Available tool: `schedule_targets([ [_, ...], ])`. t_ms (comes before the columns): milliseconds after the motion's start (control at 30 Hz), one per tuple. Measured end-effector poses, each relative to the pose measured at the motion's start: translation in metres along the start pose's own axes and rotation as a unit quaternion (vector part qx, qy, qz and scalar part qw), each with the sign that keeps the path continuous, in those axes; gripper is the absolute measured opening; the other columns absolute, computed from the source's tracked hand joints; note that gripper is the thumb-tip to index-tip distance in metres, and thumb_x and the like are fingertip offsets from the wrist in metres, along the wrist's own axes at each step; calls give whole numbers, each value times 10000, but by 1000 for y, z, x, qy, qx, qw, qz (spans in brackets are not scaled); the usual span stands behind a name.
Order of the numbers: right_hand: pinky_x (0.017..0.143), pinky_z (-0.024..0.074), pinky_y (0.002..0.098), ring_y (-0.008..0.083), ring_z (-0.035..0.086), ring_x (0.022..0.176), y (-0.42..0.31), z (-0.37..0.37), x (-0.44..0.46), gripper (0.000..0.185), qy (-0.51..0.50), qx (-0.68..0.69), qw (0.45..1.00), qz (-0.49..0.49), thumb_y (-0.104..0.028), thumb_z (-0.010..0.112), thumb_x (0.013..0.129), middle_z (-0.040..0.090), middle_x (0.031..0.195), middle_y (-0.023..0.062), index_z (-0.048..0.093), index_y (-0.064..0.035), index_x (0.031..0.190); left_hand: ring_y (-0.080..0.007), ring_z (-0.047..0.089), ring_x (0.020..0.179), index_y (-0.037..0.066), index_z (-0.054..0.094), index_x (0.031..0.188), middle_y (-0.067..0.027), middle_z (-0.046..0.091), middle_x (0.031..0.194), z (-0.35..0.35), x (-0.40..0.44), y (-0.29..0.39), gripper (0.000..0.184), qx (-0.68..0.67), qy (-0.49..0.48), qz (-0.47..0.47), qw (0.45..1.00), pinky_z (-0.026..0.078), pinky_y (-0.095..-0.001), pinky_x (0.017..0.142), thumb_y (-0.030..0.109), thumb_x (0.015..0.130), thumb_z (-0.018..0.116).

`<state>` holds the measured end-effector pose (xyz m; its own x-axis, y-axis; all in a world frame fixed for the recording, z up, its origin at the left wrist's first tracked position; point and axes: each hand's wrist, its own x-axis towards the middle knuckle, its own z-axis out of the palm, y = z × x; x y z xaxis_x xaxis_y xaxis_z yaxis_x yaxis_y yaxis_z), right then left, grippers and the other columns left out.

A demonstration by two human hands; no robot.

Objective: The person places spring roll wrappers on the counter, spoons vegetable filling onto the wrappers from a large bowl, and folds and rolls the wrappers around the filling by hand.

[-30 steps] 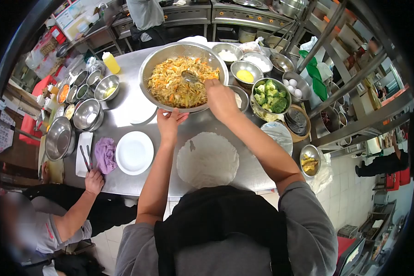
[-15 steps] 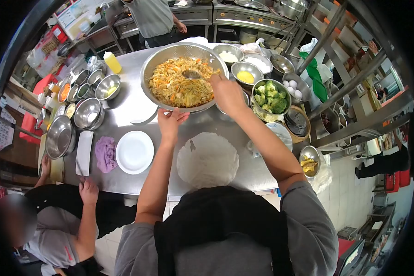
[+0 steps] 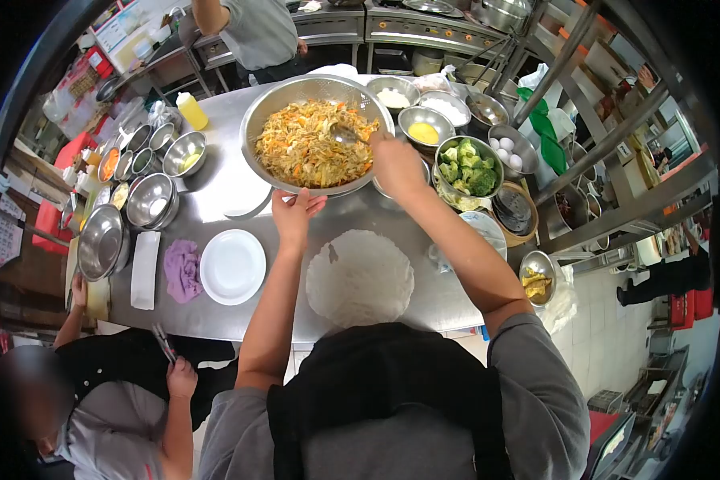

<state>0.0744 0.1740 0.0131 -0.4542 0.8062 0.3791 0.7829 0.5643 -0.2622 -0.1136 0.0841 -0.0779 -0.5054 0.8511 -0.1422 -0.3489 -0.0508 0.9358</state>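
A large perforated metal bowl holds a heap of noodles with shredded vegetables. My left hand is at the bowl's near rim, its fingers closed on the edge from below. My right hand is wrapped round the handle of a metal spoon, whose bowl lies on the noodles' right side. In front of me on the steel table lies a thin, round, whitish sheet. Left of it stand a white plate and a crumpled purple cloth.
Metal bowls with broccoli, yellow liquid and eggs stand at the right. More bowls and a yellow bottle are at the left. A co-worker's hand holds tongs at lower left; another person stands beyond the table.
The spoon has shifted right across the noodles with my right hand. The co-worker has lifted the tongs off the white strip and away from the table. The far person has moved.
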Motion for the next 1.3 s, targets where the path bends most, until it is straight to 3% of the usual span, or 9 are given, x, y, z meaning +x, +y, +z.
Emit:
schedule_targets([
  [367,709,531,502,464,669,812,-11,73,10,170,-18,203,977,58,-53,564,895,680,877,298,659,79,944,-330,749,818,-3,351,1083,-240,643,936,0,-1,1,220,1,0,7,1000,648,-386,690,35,1015,557],
  [467,710,558,505,420,705,819,-7,45,10,167,-100,377,901,188,-39,566,862,699,842,268,683,29,763,-333,749,830,-6,359,1070,-243,648,937,1,-4,3,217,4,-6,7,1000,647,-387,701,39,1013,563],
  [567,720,524,491,446,674,815,16,59,13,157,-168,402,876,206,-62,566,910,695,843,256,677,46,937,-344,748,858,-16,372,1046,-251,659,938,2,-4,4,213,4,-6,8,1000,645,-392,728,43,1009,573],
  [667,704,564,511,412,708,794,-8,71,-5,127,-20,113,993,-33,-2,567,827,697,847,266,643,67,902,-338,749,846,-15,372,1061,-249,657,943,2,-2,0,215,3,-4,5,1000,646,-388,714,46,1012,572],
  [800,709,566,518,453,694,830,-33,49,-18,241,-20,87,995,-42,53,554,808,659,1004,312,566,89,1046,-328,751,819,-4,369,1083,-249,653,955,-1,0,-2,220,-8,-9,7,1000,649,-381,682,50,1014,571],
  [1000,663,549,472,376,715,784,-23,72,-15,112,23,196,980,24,-38,578,863,696,797,252,664,34,866,-327,752,818,-5,378,1072,-247,656,947,3,-3,1,215,-7,-1,4,1000,647,-377,681,47,1008,577],
  [1133,506,437,284,138,601,615,12,73,-2,179,-139,486,827,244,-145,676,907,693,724,113,707,29,931,-326,752,814,-6,381,1069,-245,657,942,2,-1,0,220,-8,-2,3,1000,647,-376,688,50,1005,584],
  [1233,481,386,237,95,526,587,27,67,1,179,-189,606,702,323,-122,658,948,694,804,83,686,40,1019,-327,751,814,-7,381,1069,-242,656,937,-1,-1,1,224,0,-9,4,1000,648,-379,690,53,1004,587],
  [1300,483,350,197,72,509,605,31,58,0,188,-196,615,689,330,-101,646,964,689,848,79,664,45,1079,-327,751,817,-10,380,1071,-239,655,937,0,-2,1,224,0,-5,3,1000,648,-380,691,54,1006,585],
])
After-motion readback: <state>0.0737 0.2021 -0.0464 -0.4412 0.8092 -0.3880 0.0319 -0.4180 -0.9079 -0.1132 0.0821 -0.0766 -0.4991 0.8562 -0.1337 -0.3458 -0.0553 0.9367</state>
